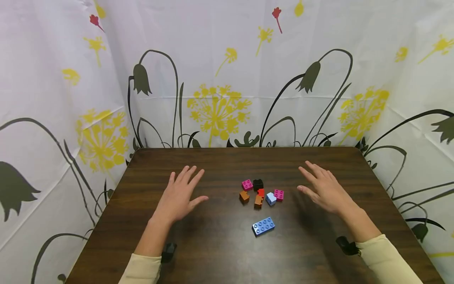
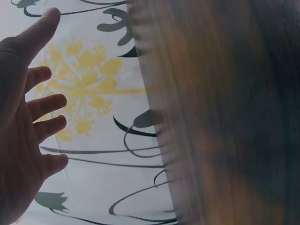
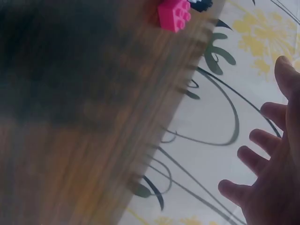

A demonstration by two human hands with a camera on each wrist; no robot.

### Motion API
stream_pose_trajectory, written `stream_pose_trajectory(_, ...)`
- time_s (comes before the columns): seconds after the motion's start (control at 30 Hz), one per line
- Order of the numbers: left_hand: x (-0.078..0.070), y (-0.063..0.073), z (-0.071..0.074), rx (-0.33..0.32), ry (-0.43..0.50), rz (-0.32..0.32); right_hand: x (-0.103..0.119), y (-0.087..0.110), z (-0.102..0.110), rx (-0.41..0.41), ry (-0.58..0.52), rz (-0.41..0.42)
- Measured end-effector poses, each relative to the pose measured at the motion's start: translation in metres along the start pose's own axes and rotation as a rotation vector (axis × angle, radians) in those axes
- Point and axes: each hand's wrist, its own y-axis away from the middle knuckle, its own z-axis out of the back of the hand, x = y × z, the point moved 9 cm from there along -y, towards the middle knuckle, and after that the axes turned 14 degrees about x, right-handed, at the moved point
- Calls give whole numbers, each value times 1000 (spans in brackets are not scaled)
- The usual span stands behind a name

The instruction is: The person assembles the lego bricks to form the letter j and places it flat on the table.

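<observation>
Fingers spread, my left hand (image 1: 179, 197) hovers over the left half of the table and holds nothing. Over the right half is my right hand (image 1: 326, 191), its fingers also extended and bare of any object. Between them lies a loose group of small toy bricks: two pink bricks (image 1: 247, 185), a black brick (image 1: 257, 184), a red brick (image 1: 261, 192), two orange-brown bricks (image 1: 244, 197) and a light blue brick (image 1: 271, 198). Nearer the front sits a longer blue brick (image 1: 263, 226) with its studs up. The right wrist view catches one pink brick (image 3: 173, 15) at its top edge.
The dark wood-grain table (image 1: 220, 260) reaches back to a white curtain (image 1: 227, 47) printed with yellow and grey flowers, which also hangs along both sides. A small black device (image 1: 168, 252) is strapped at the left wrist, another (image 1: 347, 246) at the right.
</observation>
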Motion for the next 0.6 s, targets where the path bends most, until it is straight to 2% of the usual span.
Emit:
stream_pose_trajectory(0.13, -15, -4, -8, -10, 39, -42, 6, -5, -16, -1, -19, 29)
stream_pose_trajectory(0.23, -34, -9, -18, -14, 75, -96, 11, -11, -33, 11, -45, 47)
stream_pose_trajectory(0.3, -49, -12, -27, 6, 107, -127, 13, -15, -45, 26, -76, 45)
stream_pose_trajectory(0.37, -65, -15, -39, 52, 136, -155, 14, -19, -57, 39, -112, 39)
stream_pose_trajectory(0.47, -89, -18, -59, 154, 170, -191, 14, -24, -73, 42, -162, 18)
stream_pose_trajectory(0.6, -121, -23, -81, 249, 155, -237, 12, -30, -85, 12, -184, -8)
